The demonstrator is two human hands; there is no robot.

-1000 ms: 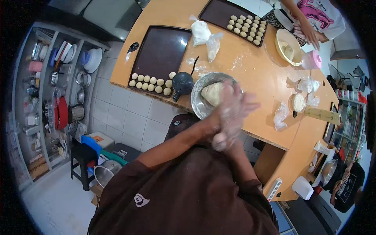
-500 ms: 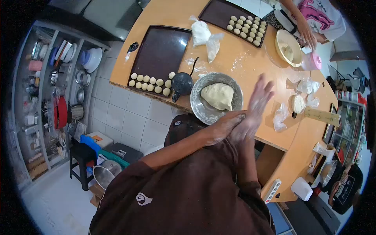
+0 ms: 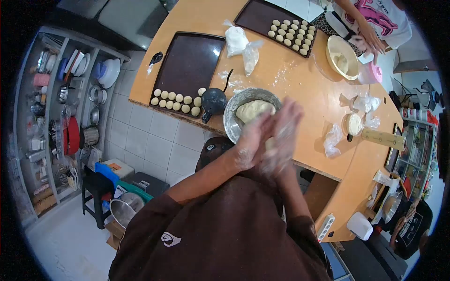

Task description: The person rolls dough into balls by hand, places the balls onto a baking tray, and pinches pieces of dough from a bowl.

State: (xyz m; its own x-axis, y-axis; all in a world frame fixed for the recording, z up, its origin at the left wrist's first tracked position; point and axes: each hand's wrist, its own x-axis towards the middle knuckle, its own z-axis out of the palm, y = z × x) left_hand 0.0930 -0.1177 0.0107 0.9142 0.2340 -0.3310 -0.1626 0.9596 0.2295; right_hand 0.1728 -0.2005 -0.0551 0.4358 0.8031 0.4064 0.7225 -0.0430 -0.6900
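Note:
My left hand [image 3: 253,143] and my right hand [image 3: 283,138] are pressed palm to palm over the near edge of a metal bowl [image 3: 229,124], both smeared by motion and whitened with flour. A small pale dough ball [image 3: 269,144] shows partly between the palms; the rest of it is hidden. Inside the bowl lies a big lump of dough [image 3: 253,111], its right side covered by my hands. Left of the bowl sits a round dark tool [image 3: 214,101] with a thin curved stem. Dough balls [image 3: 179,98] line the near edge of a dark baking tray [image 3: 190,63].
Two plastic bags of flour [image 3: 236,40] stand behind the bowl. At the far side, a second tray [image 3: 258,16] holds many dough balls, and another person's hands [image 3: 370,40] are beside a cream bowl [image 3: 330,49]. A rolling-pin-like cylinder [image 3: 384,138] lies at right.
My hands have come up and left, now overlapping the bowl's right side. My right fingers have shifted against my left palm. The view has moved slightly.

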